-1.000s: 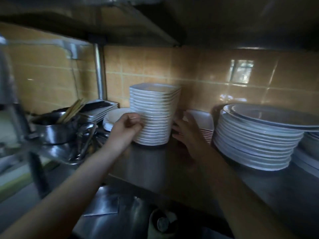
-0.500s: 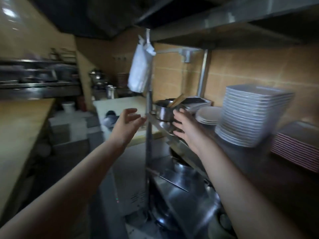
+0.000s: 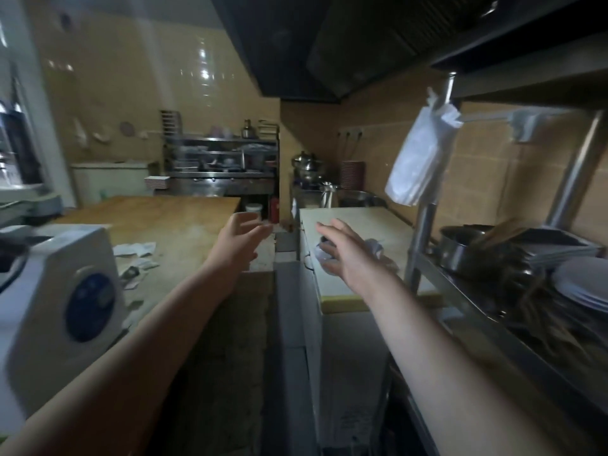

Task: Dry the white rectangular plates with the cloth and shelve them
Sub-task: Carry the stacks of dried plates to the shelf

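Your left hand (image 3: 241, 243) and right hand (image 3: 348, 255) were spread, empty. The cloth (image 3: 375, 247) lay under your right fingers (image 3: 330, 232); a hasty grab could knock it off the table (image 3: 355, 218).

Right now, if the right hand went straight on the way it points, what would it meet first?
Likely the crumpled white cloth on the pale counter, just beyond the right hand. Depth is unclear: the hand may pass above it and on toward the metal jug.

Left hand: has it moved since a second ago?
Yes. The left hand, then at the shelf right of the rack post, is now left of it.
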A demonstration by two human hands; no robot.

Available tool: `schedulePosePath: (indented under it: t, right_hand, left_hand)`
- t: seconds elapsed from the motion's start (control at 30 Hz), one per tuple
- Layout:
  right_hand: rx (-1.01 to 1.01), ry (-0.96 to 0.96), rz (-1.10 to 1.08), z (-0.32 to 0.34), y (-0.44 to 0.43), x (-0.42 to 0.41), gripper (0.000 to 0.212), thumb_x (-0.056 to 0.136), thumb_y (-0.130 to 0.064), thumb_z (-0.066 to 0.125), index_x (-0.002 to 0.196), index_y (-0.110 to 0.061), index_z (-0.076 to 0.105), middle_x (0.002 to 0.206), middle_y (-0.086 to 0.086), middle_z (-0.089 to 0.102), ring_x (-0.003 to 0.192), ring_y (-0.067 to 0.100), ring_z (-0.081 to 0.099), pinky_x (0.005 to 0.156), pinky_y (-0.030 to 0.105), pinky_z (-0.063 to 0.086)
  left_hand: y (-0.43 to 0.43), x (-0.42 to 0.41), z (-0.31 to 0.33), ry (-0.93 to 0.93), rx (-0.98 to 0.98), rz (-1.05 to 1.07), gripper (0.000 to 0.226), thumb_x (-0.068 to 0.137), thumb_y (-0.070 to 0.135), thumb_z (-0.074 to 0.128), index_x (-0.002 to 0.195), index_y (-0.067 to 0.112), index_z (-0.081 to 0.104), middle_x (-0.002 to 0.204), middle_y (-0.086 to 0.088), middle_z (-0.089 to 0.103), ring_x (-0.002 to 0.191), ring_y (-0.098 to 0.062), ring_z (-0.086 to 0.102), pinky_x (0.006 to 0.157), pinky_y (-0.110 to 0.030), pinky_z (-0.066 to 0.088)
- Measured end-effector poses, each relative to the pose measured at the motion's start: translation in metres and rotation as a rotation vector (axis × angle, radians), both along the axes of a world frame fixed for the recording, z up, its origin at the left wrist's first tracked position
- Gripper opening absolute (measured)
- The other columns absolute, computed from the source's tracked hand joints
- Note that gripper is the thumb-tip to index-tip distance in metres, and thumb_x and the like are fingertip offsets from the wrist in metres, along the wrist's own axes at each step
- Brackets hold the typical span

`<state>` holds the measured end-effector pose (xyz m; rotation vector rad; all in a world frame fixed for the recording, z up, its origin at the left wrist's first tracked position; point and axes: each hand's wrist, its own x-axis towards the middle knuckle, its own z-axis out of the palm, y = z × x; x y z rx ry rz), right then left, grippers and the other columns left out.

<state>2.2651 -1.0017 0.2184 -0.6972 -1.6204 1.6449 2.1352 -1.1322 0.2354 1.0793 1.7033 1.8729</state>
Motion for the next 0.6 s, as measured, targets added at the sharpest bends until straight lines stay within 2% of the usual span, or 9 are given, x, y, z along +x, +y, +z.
schedulePosePath:
  t: [0.07,0.17,0.3,0.6]
  right_hand:
    - [0.006,-0.032,0.023,-0.002,0.010,-0.031,0.073,0.082,-0.042,0.066,0.145,-0.031,0.030,0.140,0.000,0.042,0.117,0.014,0.047,0.089,0.033,0.047]
    - [0.003,-0.062,0.047,-0.005,0.029,-0.072,0.073,0.083,-0.043,0.064,0.146,-0.032,0.028,0.146,-0.004,0.037,0.126,0.016,0.043,0.099,0.037,0.044]
    - [-0.022,-0.041,0.026,-0.007,0.053,-0.114,0.071,0.086,-0.042,0.063,0.146,-0.030,0.028,0.144,-0.003,0.040,0.123,0.016,0.043,0.099,0.039,0.042]
    - [-0.004,-0.035,-0.018,-0.016,0.131,-0.185,0.067,0.090,-0.043,0.057,0.147,-0.025,0.026,0.145,0.000,0.038,0.127,0.018,0.043,0.102,0.041,0.040]
  left_hand:
    - [0.009,-0.031,-0.003,-0.008,-0.010,-0.010,0.032,0.088,0.023,0.060,0.117,0.020,0.047,0.121,-0.004,0.057,0.110,-0.019,0.055,0.088,-0.036,0.047]
    - [0.026,-0.073,-0.005,-0.016,-0.019,-0.013,0.033,0.088,0.023,0.059,0.119,0.019,0.047,0.122,-0.006,0.057,0.110,-0.020,0.055,0.082,-0.032,0.047]
    - [0.059,-0.120,-0.002,-0.018,-0.017,-0.023,0.030,0.089,0.023,0.059,0.117,0.020,0.047,0.120,-0.005,0.056,0.107,-0.017,0.054,0.077,-0.028,0.045]
    - [0.134,-0.196,-0.025,-0.095,-0.041,-0.023,0.038,0.089,0.021,0.058,0.125,0.016,0.045,0.121,-0.006,0.054,0.113,-0.021,0.052,0.097,-0.039,0.043]
